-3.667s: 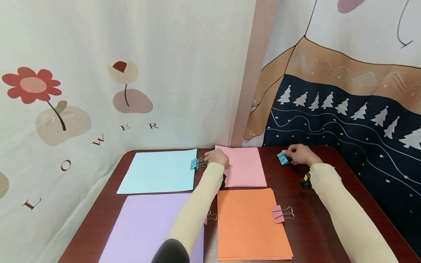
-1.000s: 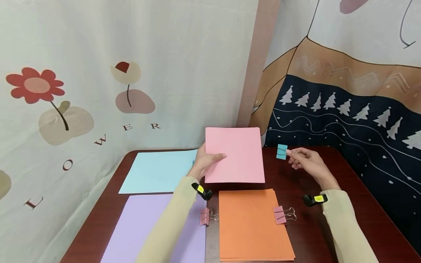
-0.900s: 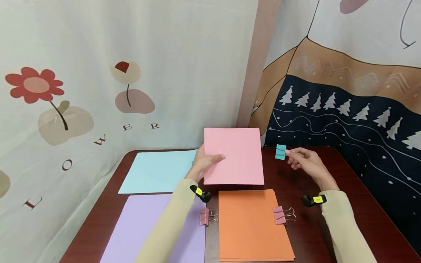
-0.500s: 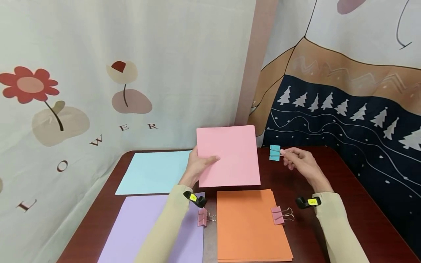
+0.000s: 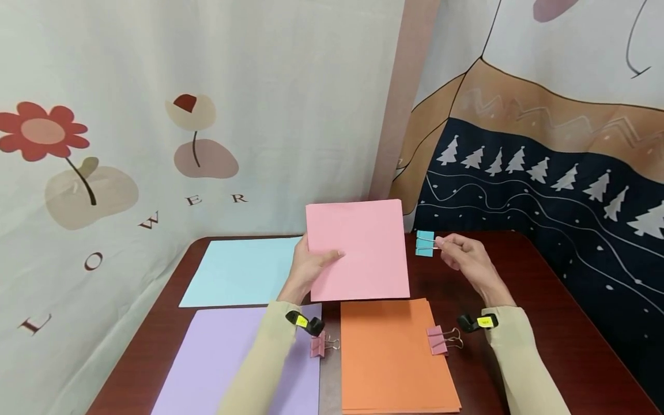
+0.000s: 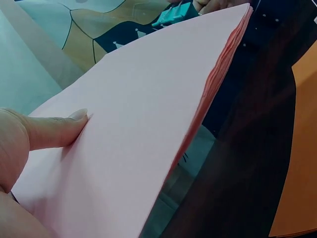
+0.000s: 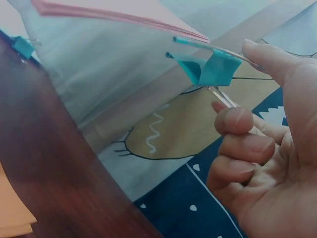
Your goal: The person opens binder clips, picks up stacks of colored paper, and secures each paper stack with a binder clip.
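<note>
My left hand (image 5: 307, 266) holds a stack of pink paper (image 5: 358, 248) raised off the table, its thumb pressed on the front face and the other fingers hidden behind. Several sheet edges show along the stack's side in the left wrist view. In my right hand (image 5: 469, 262) is a teal binder clip (image 5: 425, 244), pinched by its wire handles between thumb and curled fingers. The clip's mouth points at the stack's right edge, a small gap away. From the right wrist view, the clip (image 7: 218, 68) has its mouth parted.
Light blue paper (image 5: 238, 274) lies at the back left; its teal clip (image 7: 22, 48) shows in the right wrist view. Purple paper (image 5: 233, 357) with a pink binder clip (image 5: 317, 344) and orange paper (image 5: 394, 357) with another pink clip (image 5: 437, 340) lie nearer on the dark table (image 5: 560, 346).
The pink paper, flat on the table several seconds ago, is now held up by my left hand. Both hands have drifted left; the right brings the teal clip closer to the paper's right edge.
</note>
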Motion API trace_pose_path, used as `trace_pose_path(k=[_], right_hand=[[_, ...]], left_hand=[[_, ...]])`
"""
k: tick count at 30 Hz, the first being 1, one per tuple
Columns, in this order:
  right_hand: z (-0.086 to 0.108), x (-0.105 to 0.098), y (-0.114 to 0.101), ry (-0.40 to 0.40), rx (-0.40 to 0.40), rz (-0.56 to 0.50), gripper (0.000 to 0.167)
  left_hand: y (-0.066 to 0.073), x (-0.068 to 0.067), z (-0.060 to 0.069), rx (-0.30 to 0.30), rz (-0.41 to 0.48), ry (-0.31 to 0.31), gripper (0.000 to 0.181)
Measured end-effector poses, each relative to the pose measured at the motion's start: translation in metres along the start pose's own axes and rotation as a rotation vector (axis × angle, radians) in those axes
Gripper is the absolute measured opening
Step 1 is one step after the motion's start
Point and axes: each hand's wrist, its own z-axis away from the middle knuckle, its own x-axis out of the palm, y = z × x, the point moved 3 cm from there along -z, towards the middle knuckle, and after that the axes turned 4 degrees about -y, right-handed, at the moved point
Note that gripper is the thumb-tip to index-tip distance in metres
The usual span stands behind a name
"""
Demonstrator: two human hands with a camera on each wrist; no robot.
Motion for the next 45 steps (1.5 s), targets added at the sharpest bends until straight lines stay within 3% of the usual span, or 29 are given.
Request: trace_pose_path(k=[12, 26, 34, 45], right_hand=[[-0.003, 0.009, -0.001, -0.048, -0.203, -0.013, 0.022], [-0.004, 0.016, -0.003, -0.025, -0.072, 0.074, 0.04], [-0.005, 0.02, -0.002, -0.013, -0.085, 0.105, 0.037], [-0.004, 0.028, -0.005, -0.056, -0.124, 0.047, 0.029]], left_hand=[[-0.006, -0.002, 0.008, -0.019, 0.025, 0.007, 0.065], [-0.009, 0.0, 0.008, -0.015, 0.064, -0.006, 0.066], [-0.006, 0.004, 0.012, -0.023, 0.075, -0.016, 0.064], [-0.009, 0.007, 0.013, -0.047, 0.082, -0.044, 0.065]])
